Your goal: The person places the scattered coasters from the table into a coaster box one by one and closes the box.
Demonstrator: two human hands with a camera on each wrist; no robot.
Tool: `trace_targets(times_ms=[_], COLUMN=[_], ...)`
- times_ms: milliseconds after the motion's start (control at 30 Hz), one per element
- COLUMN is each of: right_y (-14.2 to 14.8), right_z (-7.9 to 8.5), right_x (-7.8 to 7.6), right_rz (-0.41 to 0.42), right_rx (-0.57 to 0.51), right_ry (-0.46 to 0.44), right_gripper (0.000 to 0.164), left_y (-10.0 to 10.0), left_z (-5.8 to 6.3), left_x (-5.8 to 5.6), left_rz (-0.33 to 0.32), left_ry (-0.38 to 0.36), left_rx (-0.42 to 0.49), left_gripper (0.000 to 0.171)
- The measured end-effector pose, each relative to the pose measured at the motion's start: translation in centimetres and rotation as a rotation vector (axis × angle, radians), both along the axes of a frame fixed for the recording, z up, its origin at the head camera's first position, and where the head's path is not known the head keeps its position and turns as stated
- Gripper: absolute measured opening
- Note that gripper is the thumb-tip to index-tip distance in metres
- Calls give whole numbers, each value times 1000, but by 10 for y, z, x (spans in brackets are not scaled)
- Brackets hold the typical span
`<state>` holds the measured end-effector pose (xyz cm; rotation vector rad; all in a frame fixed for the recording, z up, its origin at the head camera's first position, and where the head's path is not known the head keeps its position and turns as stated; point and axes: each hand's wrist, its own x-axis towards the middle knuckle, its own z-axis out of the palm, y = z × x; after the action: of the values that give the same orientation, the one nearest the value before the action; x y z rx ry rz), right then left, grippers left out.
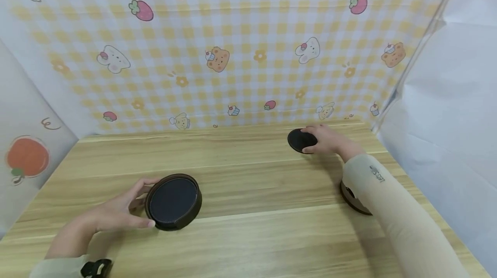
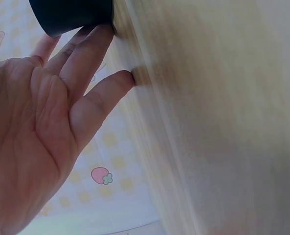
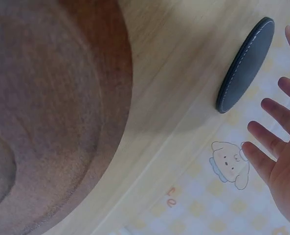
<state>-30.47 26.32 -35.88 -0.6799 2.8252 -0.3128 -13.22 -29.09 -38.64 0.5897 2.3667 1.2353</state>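
- Dark leather-look coaster (image 1: 302, 140) sits flat on the table (image 1: 256, 235) near the far right corner, and the right hand (image 1: 328, 140) is over its right edge with the fingers spread out straight, so nothing's pinched yet. A flat disc like that gives little edge to catch, so I'd guess the fingertips could just skate it toward the backdrop.
- Round brown holder (image 1: 173, 201) with a dark coaster in it is at the front left. The left hand (image 1: 116, 213) has loose, straight fingers touching its side, thumb round the back, not clamped on. A nudge could probably shove it along the table.
- A brown wooden dish (image 1: 355, 200) is half hidden under the right sleeve (image 1: 392, 213). Pulling that arm back could drag or knock it, I reckon.
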Motion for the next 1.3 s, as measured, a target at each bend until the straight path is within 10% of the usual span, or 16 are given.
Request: trace_targets(times_ms=[1300], right_y=[1], right_z=[-25], right_x=[-14], right_rz=[-87], right_rx=[-27], right_ry=[-69], right_gripper=[79], left_y=[0], left_z=[0], left_x=[-1], left_rz=[-2], left_ry=[-2], left_rx=[-17], left_gripper=[91])
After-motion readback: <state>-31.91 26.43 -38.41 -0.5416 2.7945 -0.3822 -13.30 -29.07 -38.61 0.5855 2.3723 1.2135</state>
